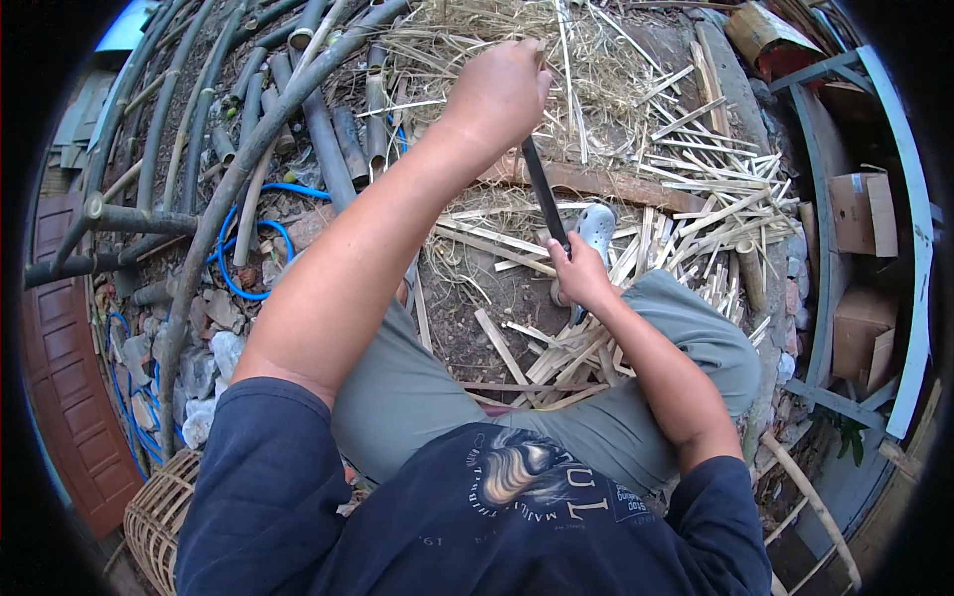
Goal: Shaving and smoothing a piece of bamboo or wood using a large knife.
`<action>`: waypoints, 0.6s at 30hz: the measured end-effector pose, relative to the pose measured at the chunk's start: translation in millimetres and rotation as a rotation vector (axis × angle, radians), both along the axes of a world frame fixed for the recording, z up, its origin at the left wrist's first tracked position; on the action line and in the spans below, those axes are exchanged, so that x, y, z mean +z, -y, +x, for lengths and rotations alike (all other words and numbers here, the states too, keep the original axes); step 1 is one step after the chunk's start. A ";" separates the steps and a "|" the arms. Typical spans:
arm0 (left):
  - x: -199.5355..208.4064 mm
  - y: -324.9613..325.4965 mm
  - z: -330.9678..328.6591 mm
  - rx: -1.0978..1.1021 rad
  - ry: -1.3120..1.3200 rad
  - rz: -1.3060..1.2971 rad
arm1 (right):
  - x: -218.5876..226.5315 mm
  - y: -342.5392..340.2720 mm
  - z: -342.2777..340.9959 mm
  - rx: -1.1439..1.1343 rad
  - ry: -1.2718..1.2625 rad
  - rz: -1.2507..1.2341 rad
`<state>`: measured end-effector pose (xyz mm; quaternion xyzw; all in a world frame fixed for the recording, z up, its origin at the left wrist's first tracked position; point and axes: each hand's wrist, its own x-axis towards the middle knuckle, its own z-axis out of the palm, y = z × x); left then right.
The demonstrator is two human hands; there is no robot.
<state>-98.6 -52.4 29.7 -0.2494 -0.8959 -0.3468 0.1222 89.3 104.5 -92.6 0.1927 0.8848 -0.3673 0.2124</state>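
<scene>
My left hand is raised in front of me, its fingers closed. A small pale end of what looks like a bamboo strip pokes out past the fingers; the rest is hidden by the hand. My right hand is wrapped around the near end of a long, dark-bladed knife above my right foot. The blade slants up and away, and its far end reaches just beneath my left hand. Whether blade and strip touch cannot be seen.
Split bamboo strips lie in heaps between my legs and to the right. Shavings cover the ground ahead, by a wooden plank. A pale clog is on my foot. Bamboo poles and a blue hose lie left; shelving stands right.
</scene>
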 end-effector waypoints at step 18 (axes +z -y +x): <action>-0.7 10.9 -12.5 0.030 0.066 -0.018 | -1.9 4.1 5.7 0.044 -0.120 -0.011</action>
